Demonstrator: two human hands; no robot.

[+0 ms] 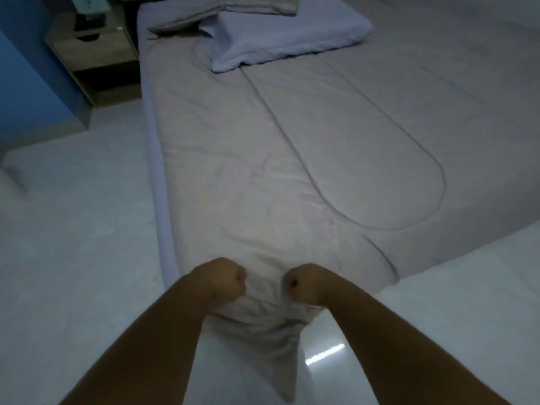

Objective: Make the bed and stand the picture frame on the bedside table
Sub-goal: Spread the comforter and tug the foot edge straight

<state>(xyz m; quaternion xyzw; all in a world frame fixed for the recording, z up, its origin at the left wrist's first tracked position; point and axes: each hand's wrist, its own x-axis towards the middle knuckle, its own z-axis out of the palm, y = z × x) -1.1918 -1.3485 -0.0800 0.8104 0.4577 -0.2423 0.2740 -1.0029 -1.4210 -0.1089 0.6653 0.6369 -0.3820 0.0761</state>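
Note:
A pale grey quilted blanket (277,159) lies spread over the bed, its near corner bunched and hanging past the foot of the mattress. My left hand (223,280) and my right hand (306,283) are both fisted on that bunched corner, side by side and a little apart. A lavender pillow (286,33) lies at the head of the bed, with a folded grey cloth (233,7) behind it. The wooden bedside table (96,51) stands left of the bed's head; a dark object and a light, frame-like item rest on its top, too dim to identify.
The mattress edge in a lavender sheet (157,159) runs along the bed's left side. Glossy white floor (73,229) surrounds the foot and left of the bed. A blue wall (26,68) rises at the far left, next to the bedside table.

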